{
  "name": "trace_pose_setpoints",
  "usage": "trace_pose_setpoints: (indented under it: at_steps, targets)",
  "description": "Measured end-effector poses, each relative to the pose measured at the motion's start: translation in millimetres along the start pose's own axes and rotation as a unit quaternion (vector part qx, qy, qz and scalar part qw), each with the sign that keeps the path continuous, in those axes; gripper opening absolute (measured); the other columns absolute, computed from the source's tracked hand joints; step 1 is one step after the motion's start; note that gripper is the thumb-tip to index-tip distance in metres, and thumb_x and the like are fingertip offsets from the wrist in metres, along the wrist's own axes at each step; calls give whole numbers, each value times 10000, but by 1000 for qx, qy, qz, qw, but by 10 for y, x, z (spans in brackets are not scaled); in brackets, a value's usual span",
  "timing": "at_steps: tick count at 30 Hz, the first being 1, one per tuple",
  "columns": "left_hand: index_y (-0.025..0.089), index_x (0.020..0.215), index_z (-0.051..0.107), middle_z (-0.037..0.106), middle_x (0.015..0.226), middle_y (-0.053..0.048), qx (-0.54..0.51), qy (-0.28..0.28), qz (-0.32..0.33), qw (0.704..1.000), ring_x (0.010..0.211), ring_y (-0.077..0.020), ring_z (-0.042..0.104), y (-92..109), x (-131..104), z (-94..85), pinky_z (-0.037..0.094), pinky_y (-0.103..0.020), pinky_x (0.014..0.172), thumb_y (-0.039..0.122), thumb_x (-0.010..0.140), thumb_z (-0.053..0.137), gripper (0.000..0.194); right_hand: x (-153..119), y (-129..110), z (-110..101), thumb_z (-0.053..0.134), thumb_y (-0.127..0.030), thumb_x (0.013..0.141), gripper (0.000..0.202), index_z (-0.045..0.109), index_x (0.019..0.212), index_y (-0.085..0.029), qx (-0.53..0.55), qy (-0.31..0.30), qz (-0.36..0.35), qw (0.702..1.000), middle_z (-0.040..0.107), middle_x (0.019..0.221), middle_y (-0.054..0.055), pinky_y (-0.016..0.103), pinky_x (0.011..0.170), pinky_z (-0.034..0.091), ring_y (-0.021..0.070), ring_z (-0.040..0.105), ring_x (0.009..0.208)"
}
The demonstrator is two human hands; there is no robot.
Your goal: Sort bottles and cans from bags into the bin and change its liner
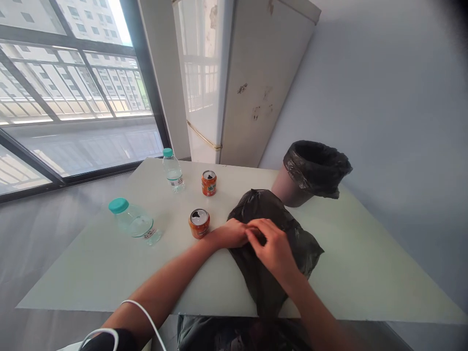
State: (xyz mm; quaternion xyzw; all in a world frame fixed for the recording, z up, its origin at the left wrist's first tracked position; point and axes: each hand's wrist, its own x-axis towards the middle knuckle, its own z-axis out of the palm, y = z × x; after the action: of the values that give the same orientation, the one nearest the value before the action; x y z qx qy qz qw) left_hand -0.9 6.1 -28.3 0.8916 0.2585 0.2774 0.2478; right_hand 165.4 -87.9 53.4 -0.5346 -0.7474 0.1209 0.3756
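A crumpled black plastic bag (307,248) lies on the table in front of me, one end hanging over the near edge. Above it my two hands meet. My right hand (274,246) has thumb and fingers curled into a pinch at the bag. My left hand (233,234) reaches in from the left, its fingers closed at the same spot and partly covered by the right ones. Just left of my left wrist stands an opened orange drink can (199,229). A second orange can (209,185) is upright farther back.
Two clear bottles with teal caps, a nearer bottle (135,222) and a farther bottle (173,173), stand at the left. A pinkish bin (288,187) with a black liner (318,168) is at the back right. Behind the white table (365,273) rises a fridge (256,97).
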Motion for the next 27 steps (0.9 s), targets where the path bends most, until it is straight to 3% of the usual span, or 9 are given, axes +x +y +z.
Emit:
trace_pose_setpoints:
  at_steps: [3, 6, 9, 13, 17, 19, 24, 25, 27]
  targets:
    - [276, 1194, 669, 742, 1026, -33, -34, -31, 31, 998, 827, -162, 699, 91, 128, 2, 518, -262, 752, 229, 1037, 463, 264, -295, 379, -468, 621, -291, 1006, 117, 703, 1077, -250, -81, 81, -5, 993, 749, 1062, 68, 426, 956, 561, 254, 693, 1023]
    - [260, 1220, 639, 737, 1062, -40, -92, 24, -15, 995, 899, -173, 688, 120, 129, -68, 515, -282, 821, 289, 1096, 368, 300, -608, 776, -798, 728, -407, 943, 447, 652, 1367, -292, -132, -27, -17, 991, 723, 1291, 79, 493, 1015, 557, 307, 675, 1195]
    - [245, 1196, 630, 720, 1005, -34, -117, 49, -56, 990, 867, -177, 664, 141, 119, -131, 512, -294, 811, 367, 1108, 357, 312, -859, 1087, -951, 658, -403, 984, 254, 751, 1196, -301, -146, -58, -9, 987, 792, 1062, 45, 488, 913, 574, 284, 747, 973]
    - [251, 1250, 600, 708, 1167, -55, -89, 7, -29, 996, 1030, -221, 677, 182, 140, -123, 516, -324, 899, 402, 995, 622, 298, -983, 1245, -1028, 607, -463, 991, 266, 757, 972, -244, -122, 145, 137, 972, 770, 894, 56, 388, 743, 551, 242, 716, 770]
    - [251, 1184, 595, 664, 1120, -42, -22, -3, -17, 1000, 970, -211, 652, 174, 164, -52, 509, -309, 826, 111, 829, 625, 383, -992, 1160, -1213, 638, -557, 941, 333, 707, 1000, -237, 56, 297, 278, 912, 680, 793, 53, 317, 579, 485, 214, 634, 665]
    - [243, 1147, 593, 628, 1052, -33, -29, 21, -27, 999, 938, -195, 626, 156, 171, -35, 499, -301, 826, 19, 774, 528, 440, -1028, 1057, -1383, 655, -564, 924, 318, 712, 965, -253, 214, 206, 292, 909, 641, 725, 40, 304, 491, 456, 204, 604, 575]
    - [229, 1117, 605, 564, 1087, -58, -77, 74, -21, 994, 988, -187, 582, 140, 186, -48, 493, -307, 901, -12, 812, 436, 423, -1130, 792, -1748, 652, -400, 967, 245, 817, 1095, -273, 315, -352, 117, 874, 750, 783, 99, 400, 744, 600, 244, 736, 705]
    - [226, 1095, 608, 559, 1100, -64, -79, 74, -17, 994, 1003, -188, 579, 143, 189, -51, 492, -309, 914, -14, 817, 427, 410, -1121, 783, -1764, 653, -396, 970, 248, 818, 1103, -268, 305, -351, 111, 878, 745, 754, 93, 394, 739, 597, 237, 729, 688]
    - [219, 1044, 607, 556, 1109, -67, -85, 68, -13, 994, 1026, -189, 577, 150, 195, -57, 488, -312, 933, -26, 806, 405, 397, -1054, 829, -1743, 658, -441, 971, 247, 809, 1026, -254, 287, -187, 162, 925, 676, 636, 53, 331, 597, 546, 194, 643, 563]
